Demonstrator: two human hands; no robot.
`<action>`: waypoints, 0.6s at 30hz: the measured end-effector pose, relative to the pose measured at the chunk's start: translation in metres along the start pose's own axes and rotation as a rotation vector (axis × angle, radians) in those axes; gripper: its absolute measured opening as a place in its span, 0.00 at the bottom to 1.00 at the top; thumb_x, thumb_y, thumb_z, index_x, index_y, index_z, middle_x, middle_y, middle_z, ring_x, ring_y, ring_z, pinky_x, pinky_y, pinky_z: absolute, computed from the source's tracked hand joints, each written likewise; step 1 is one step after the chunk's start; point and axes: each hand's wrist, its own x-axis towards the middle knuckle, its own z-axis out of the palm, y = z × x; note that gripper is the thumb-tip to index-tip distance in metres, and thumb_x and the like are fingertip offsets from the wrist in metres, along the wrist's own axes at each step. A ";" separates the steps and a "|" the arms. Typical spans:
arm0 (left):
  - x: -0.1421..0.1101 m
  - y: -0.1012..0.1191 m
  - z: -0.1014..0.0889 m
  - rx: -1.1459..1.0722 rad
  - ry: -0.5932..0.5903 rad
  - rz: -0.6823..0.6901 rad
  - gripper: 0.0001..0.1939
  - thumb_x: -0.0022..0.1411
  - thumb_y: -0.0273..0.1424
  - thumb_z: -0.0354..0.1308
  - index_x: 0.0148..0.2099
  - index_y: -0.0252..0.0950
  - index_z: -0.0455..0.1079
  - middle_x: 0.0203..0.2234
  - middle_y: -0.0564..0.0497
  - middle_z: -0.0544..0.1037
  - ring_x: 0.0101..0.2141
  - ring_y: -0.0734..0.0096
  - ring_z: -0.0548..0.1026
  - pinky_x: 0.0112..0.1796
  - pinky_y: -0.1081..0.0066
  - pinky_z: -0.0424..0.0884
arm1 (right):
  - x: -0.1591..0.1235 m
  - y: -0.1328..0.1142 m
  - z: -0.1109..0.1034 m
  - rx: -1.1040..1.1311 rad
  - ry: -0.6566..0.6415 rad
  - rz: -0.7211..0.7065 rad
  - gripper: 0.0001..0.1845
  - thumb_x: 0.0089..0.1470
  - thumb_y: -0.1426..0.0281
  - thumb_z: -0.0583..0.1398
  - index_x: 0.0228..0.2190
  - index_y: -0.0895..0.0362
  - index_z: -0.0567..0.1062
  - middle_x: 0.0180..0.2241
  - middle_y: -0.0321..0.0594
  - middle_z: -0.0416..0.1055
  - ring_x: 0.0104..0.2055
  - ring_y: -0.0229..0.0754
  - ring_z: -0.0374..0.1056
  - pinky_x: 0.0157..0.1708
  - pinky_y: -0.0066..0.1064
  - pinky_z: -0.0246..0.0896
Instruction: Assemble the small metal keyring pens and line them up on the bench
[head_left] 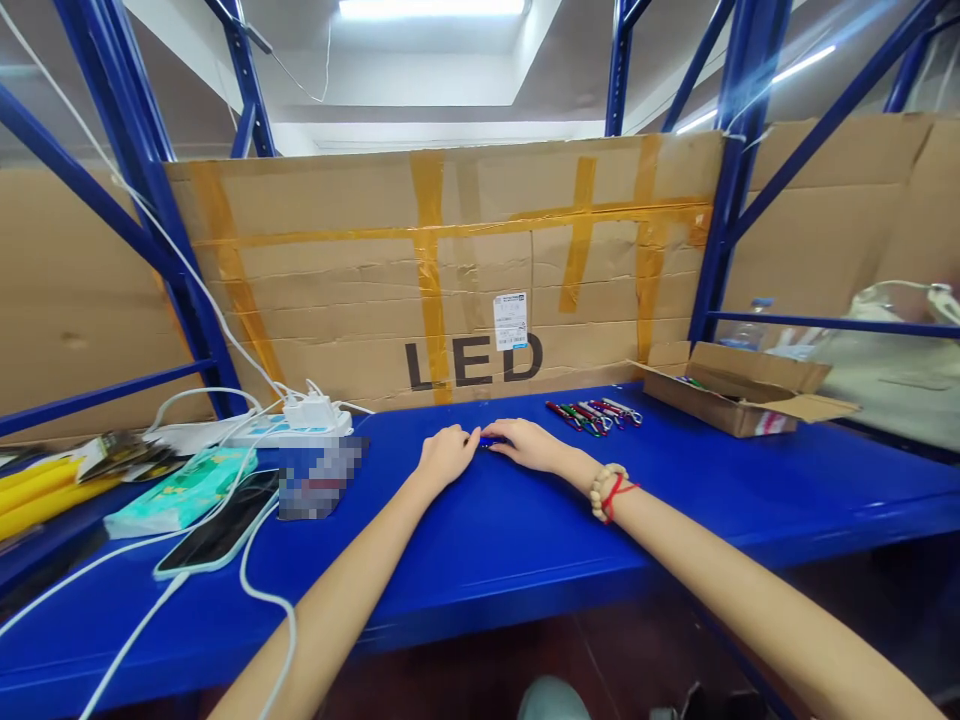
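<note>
Near the middle of the blue shelf top, my left hand (448,455) and my right hand (523,443) meet with closed fingers around a small shiny blue piece (491,441). Fingers cover most of it, so its exact kind is hidden. My left fingers grip its left end and my right fingers its right end. Beyond my right hand lies a row of slim, shiny pieces (592,415) in red, green and silver, some with metal loops at their ends. My right wrist wears a beaded bracelet and a red string.
An open cardboard box (720,415) stands at the right. To the left are a phone (221,520) with white cables, a green tissue pack (184,490), a power strip (300,425) and yellow rolls (45,490). A cardboard sheet (337,290) marked LED closes off the back between blue posts.
</note>
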 end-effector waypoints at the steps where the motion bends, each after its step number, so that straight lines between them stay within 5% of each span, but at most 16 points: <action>1: 0.000 -0.001 0.000 -0.005 -0.004 -0.008 0.28 0.65 0.42 0.32 0.36 0.35 0.71 0.36 0.46 0.73 0.40 0.61 0.70 0.38 0.67 0.65 | 0.000 0.000 0.000 0.000 -0.001 0.003 0.14 0.56 0.73 0.53 0.44 0.57 0.69 0.43 0.41 0.67 0.46 0.39 0.63 0.46 0.30 0.56; 9: 0.000 -0.001 0.004 -0.042 -0.035 0.078 0.21 0.66 0.38 0.33 0.39 0.38 0.66 0.39 0.49 0.73 0.42 0.63 0.70 0.38 0.67 0.65 | 0.000 -0.005 -0.003 -0.001 -0.034 0.045 0.15 0.58 0.75 0.48 0.45 0.58 0.67 0.37 0.41 0.69 0.38 0.36 0.65 0.42 0.29 0.56; 18: -0.001 0.003 0.004 -0.093 -0.027 0.021 0.23 0.66 0.40 0.31 0.37 0.35 0.66 0.39 0.46 0.73 0.42 0.59 0.70 0.40 0.63 0.65 | -0.001 -0.009 0.000 -0.025 -0.027 0.054 0.15 0.61 0.67 0.46 0.41 0.59 0.68 0.40 0.43 0.66 0.42 0.39 0.63 0.43 0.29 0.56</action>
